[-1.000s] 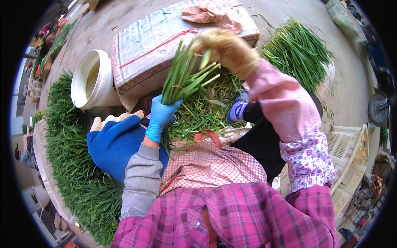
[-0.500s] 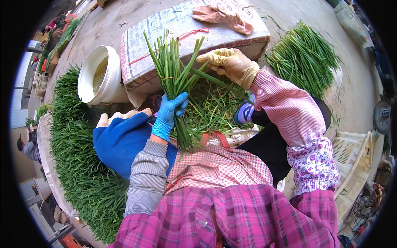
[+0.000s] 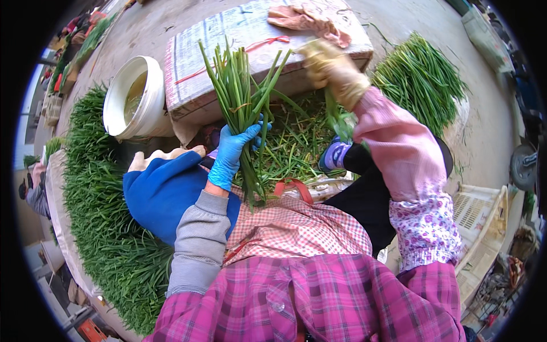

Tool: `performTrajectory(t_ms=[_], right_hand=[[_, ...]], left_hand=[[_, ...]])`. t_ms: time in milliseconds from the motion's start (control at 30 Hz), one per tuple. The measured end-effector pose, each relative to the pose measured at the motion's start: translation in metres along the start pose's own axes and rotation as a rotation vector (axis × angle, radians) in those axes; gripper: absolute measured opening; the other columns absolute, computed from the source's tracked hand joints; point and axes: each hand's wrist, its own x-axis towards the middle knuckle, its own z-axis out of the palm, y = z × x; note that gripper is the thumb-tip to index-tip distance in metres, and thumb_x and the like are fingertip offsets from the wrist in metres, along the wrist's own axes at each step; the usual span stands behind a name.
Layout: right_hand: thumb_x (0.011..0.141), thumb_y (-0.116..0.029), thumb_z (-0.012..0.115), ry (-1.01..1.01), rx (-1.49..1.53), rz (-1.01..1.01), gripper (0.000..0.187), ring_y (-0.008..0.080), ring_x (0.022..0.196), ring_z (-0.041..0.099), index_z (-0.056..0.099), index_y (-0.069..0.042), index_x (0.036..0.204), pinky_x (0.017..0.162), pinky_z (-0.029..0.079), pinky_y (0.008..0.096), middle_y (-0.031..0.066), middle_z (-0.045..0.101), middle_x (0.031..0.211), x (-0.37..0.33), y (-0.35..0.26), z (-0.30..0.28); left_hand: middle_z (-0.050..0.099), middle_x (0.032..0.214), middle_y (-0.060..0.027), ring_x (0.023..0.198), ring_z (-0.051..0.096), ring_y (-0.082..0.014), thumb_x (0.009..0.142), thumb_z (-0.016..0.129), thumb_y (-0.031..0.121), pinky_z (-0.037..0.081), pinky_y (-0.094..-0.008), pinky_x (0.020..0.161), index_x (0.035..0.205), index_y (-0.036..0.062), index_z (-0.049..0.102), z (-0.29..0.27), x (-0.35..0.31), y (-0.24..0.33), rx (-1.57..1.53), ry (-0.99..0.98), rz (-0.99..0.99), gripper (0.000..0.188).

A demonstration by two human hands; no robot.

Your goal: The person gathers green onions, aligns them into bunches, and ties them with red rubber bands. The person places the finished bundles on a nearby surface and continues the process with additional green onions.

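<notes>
My left hand, in a blue glove, is closed around a bunch of garlic chives. The bunch stands upright, pale stalk ends up and leaf tips hanging below the fist. A thin tie circles the stalks above my fingers. To the right of the bunch, my right hand wears a yellowish glove and is smeared by motion. Blurred green chive leaves trail down from its closed fingers, apart from the bunch. Loose chive scraps litter the ground beneath.
A wrapped box stands ahead with a pink cloth glove on top. A white bucket holds liquid at left. Chives are heaped in a large pile at left and a smaller pile at right. A plastic crate lies at right.
My right hand has moved up and away to the right from the bunch, drawing green leaves along. My left hand keeps its hold on the bunch, almost in place.
</notes>
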Motion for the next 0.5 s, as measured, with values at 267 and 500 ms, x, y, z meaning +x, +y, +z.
performTrajectory(t_ms=[267, 500], right_hand=[[0.096, -0.035, 0.049, -0.218, 0.012, 0.093, 0.039, 0.0033, 0.055, 0.031, 0.062, -0.001, 0.110, 0.044, 0.021, 0.0170, -0.0073, 0.034, 0.066, -0.006, -0.002, 0.010], [0.096, -0.035, 0.048, 0.274, -0.517, -0.422, 0.035, 0.0054, 0.060, 0.045, 0.068, -0.007, 0.097, 0.047, 0.035, 0.0172, -0.0008, 0.058, 0.073, 0.001, -0.020, -0.068]], left_hand=[[0.058, 0.117, -0.0171, 0.077, 0.061, -0.0222, 0.087, 0.060, 0.028, 0.052, -0.0359, 0.068, 0.127, 0.0079, 0.048, -0.025, -0.002, -0.017, -0.531, -0.169, -0.077, 0.046], [0.063, 0.096, -0.0122, 0.101, 0.060, -0.0287, 0.089, 0.058, 0.015, 0.053, -0.0398, 0.082, 0.116, 0.0045, 0.055, -0.027, 0.007, -0.008, -0.576, -0.036, 0.066, 0.029]])
